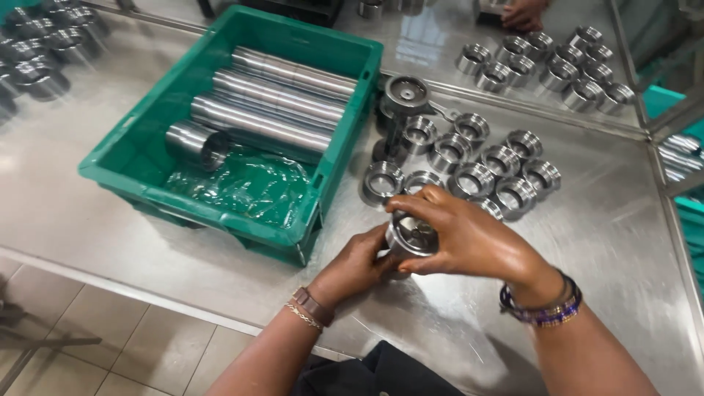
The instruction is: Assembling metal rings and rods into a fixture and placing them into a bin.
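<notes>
My left hand grips the lower body of a short metal cylinder from the left, just above the steel table. My right hand curls over the cylinder's open top end, fingers on its rim. A cluster of shiny metal ring parts lies on the table just beyond my hands. To the left stands a green plastic crate holding several long polished metal tubes and one short tube on green plastic film.
A second group of metal rings sits on the far table, where another person's hand shows at the top edge. More cylinders lie at far left. A tiled floor shows below the table edge.
</notes>
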